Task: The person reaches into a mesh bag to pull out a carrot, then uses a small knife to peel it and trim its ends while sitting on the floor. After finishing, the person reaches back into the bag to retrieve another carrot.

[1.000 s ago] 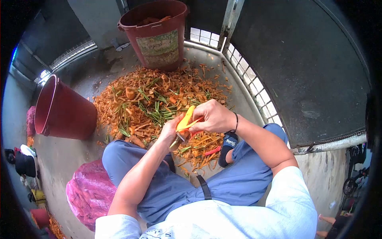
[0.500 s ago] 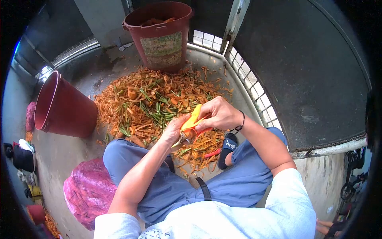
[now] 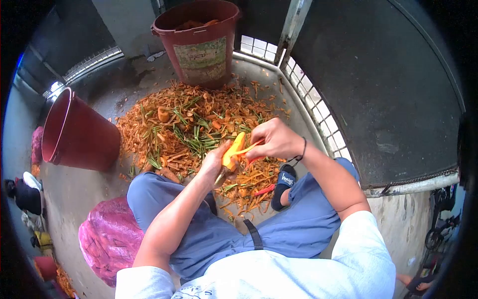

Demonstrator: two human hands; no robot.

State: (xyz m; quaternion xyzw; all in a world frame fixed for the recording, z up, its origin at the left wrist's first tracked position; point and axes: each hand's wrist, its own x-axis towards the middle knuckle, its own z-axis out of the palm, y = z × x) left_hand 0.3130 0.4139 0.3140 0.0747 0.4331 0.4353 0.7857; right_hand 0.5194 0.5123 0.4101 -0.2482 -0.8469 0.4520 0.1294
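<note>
In my left hand (image 3: 215,163) is a partly peeled carrot (image 3: 232,153), bright orange-yellow along its upper side, with the stem end toward me. The fingers of my right hand (image 3: 273,140) are closed round a peeler (image 3: 255,159), of which only a reddish part shows. An orange strip of peel (image 3: 246,150) stretches between the carrot and the right hand. Below both hands lies a heap of carrot peelings (image 3: 149,114) mixed with green stems (image 3: 199,137). A red-handled tool (image 3: 265,190) rests on the peelings near my right foot.
A large red bin (image 3: 204,60) with carrots inside stands behind the heap. Another red bin (image 3: 87,134) leans at the left. Beside my left knee sits a pink mesh sack (image 3: 110,236). A dark metal gate panel (image 3: 378,99) borders the right side.
The carrot has turned more upright in my left hand, and a strip of peel now shows. My right hand has shifted slightly up, still closed on the peeler.
</note>
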